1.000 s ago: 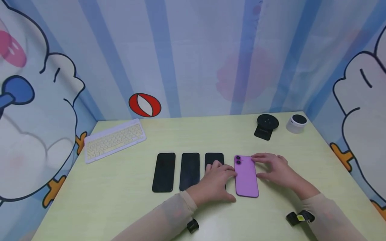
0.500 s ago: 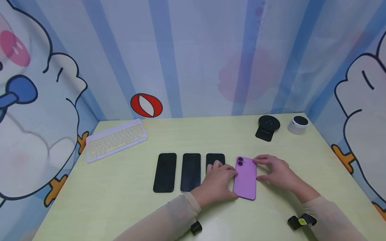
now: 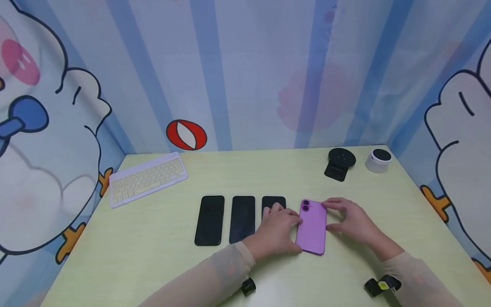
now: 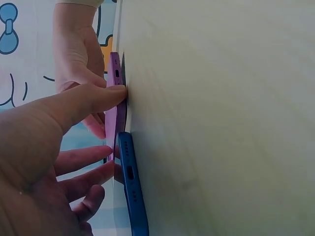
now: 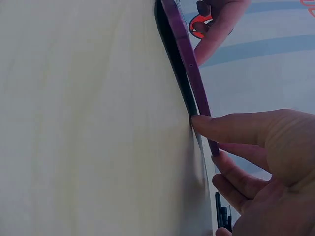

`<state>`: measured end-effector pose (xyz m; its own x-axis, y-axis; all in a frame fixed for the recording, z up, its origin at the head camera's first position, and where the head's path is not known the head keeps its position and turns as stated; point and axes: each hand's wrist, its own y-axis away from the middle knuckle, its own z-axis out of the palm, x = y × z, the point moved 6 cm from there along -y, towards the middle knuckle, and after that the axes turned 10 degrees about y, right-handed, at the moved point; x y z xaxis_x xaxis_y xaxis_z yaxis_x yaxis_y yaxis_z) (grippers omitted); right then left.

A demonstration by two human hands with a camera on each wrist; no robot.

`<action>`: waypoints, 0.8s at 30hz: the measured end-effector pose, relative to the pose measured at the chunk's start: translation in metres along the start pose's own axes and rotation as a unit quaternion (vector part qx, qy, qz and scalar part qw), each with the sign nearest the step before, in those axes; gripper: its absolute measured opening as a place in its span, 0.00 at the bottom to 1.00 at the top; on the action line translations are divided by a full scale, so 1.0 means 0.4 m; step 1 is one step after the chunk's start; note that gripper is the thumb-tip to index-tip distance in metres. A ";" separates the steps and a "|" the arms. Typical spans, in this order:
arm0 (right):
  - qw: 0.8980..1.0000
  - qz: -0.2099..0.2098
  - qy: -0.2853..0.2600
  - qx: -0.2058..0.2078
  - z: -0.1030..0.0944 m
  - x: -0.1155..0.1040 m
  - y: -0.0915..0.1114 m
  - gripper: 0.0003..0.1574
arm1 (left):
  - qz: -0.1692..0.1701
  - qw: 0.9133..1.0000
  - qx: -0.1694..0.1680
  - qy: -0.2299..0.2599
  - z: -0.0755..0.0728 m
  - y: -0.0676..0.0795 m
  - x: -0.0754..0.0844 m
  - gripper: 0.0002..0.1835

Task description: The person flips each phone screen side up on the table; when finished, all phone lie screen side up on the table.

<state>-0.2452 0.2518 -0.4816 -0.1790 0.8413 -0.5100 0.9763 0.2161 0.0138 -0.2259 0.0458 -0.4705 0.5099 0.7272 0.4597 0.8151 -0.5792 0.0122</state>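
Note:
A purple smartphone [image 3: 311, 228] lies back up at the right of a row of phones, its two camera lenses at the far left corner. My left hand [image 3: 273, 233] holds its left edge, thumb at the near corner and a finger farther up. Opposite, my right hand [image 3: 354, 221] holds the right edge, index finger near the far corner and thumb lower down. A narrow dark gap shows under the purple phone's edge in both wrist views. Partly hidden beneath my left hand is a black-screened phone [image 3: 274, 202]; its blue side [image 4: 134, 187] shows in the left wrist view.
Two more dark-screened phones, a left one [image 3: 209, 221] and a middle one [image 3: 242, 219], lie farther left. A white keyboard [image 3: 147, 179] sits at the back left. At the back right stand a black folding stand [image 3: 340, 162] and a small white cylinder [image 3: 378, 161] with a black top.
The purple phone's near end has swung left, so it now leans the other way. My left thumb has come onto its near corner; my right hand has barely moved.

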 end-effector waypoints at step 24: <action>0.996 -0.060 -0.054 0.034 -0.042 -0.049 -0.003 0.45 | 0.027 0.991 -0.018 0.129 -0.025 -0.002 -0.011 0.45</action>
<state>-0.2449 0.2434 -0.4570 -0.2841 0.7529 -0.5936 0.9555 0.2740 -0.1098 -0.2314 0.0394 -0.4636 0.4614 0.5784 0.6727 0.7754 -0.6314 0.0111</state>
